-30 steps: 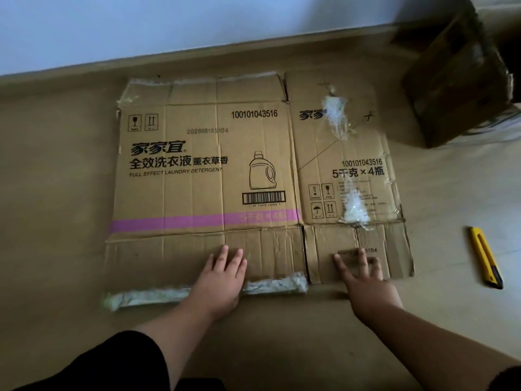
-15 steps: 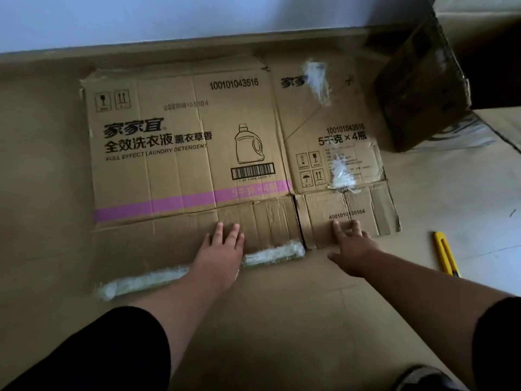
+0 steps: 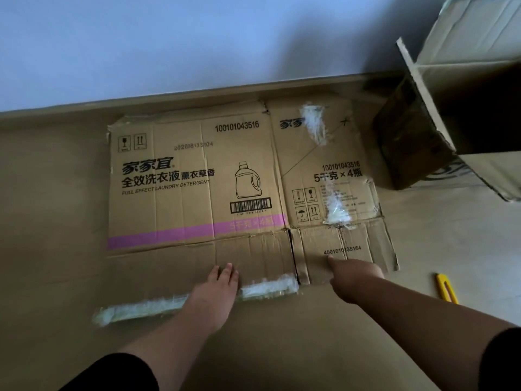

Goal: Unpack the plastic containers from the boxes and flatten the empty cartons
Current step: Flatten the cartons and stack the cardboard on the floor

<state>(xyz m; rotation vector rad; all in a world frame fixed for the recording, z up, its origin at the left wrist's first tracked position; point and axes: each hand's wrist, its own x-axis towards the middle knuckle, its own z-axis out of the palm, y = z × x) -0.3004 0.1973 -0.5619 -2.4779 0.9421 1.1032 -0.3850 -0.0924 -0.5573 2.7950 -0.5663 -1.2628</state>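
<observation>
A flattened brown laundry-detergent carton [image 3: 197, 176] lies on larger sheets of cardboard on the floor, printed side up, with a pink stripe and torn clear tape along its near edge. My left hand [image 3: 215, 289] presses flat on the carton's near left flap, fingers straight. My right hand [image 3: 352, 277] rests on the near right flap beside the printed number, fingers extended. No plastic containers are in view.
An open cardboard box [image 3: 439, 108] stands at the upper right, its dark inside facing me. A yellow utility knife [image 3: 446, 287] lies on the floor to the right of my right arm. A pale wall [image 3: 197, 38] runs along the far side.
The view has shifted, so the carton and open box sit differently in frame. My right hand has slid back toward the flap's near edge. My left hand stays pressed on the flap.
</observation>
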